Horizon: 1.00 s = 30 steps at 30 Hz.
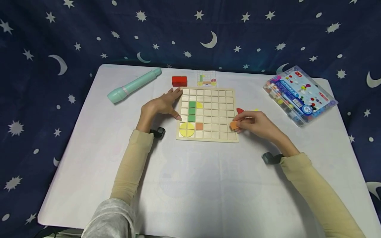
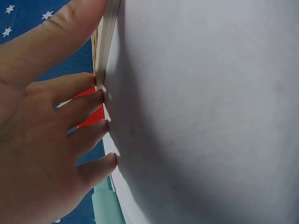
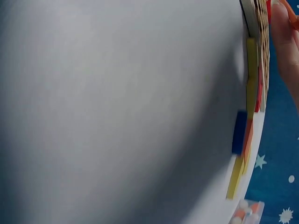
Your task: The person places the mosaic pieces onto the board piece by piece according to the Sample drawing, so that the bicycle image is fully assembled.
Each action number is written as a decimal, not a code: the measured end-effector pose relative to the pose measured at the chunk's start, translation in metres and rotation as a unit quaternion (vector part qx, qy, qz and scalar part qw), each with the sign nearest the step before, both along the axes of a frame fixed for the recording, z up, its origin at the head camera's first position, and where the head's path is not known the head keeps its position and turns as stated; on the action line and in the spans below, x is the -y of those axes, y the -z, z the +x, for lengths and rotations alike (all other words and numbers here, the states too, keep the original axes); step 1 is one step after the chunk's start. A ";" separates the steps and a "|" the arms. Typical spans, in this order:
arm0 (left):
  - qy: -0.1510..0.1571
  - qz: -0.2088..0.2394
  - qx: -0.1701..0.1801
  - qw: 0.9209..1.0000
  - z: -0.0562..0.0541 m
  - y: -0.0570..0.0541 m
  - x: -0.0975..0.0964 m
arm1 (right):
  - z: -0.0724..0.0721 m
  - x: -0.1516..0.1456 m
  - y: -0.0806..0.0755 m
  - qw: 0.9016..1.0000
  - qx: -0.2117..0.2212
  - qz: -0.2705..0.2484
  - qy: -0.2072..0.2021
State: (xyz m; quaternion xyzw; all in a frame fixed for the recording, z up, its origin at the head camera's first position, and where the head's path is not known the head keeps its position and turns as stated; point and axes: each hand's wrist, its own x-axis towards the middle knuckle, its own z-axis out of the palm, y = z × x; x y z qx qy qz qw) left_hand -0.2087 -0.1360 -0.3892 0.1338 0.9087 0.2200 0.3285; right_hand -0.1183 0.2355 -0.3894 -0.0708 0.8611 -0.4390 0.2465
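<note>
A wooden grid board (image 1: 215,112) lies on the white table in the head view. On its left side sit green squares (image 1: 191,111), a yellow quarter-circle piece (image 1: 199,105), a yellow circle (image 1: 187,130) made of several pieces, and an orange square (image 1: 199,126). My left hand (image 1: 161,104) rests at the board's left edge, fingers spread and thumb touching the rim. Over the right edge, my right hand (image 1: 256,125) pinches another orange piece (image 1: 233,125) between thumb and fingers. In the right wrist view only part of that orange piece (image 3: 294,15) shows.
Behind the board are a red block (image 1: 179,81) and a pattern card (image 1: 206,78). A mint-green tube (image 1: 134,85) lies back left, a clear case of colourful parts (image 1: 300,96) back right. Loose pieces, including a red one (image 1: 239,110) and a blue one (image 3: 239,132), lie right of the board.
</note>
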 end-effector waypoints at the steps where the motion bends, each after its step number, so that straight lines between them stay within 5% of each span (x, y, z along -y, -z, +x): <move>1: -0.001 0.001 0.001 1.000 0.000 0.000 0.000 | 0.000 0.002 0.000 1.000 0.001 -0.001 -0.003; 30: -0.002 0.002 0.002 1.000 0.000 -0.001 0.000 | -0.013 0.065 0.009 0.998 0.002 -0.021 -0.065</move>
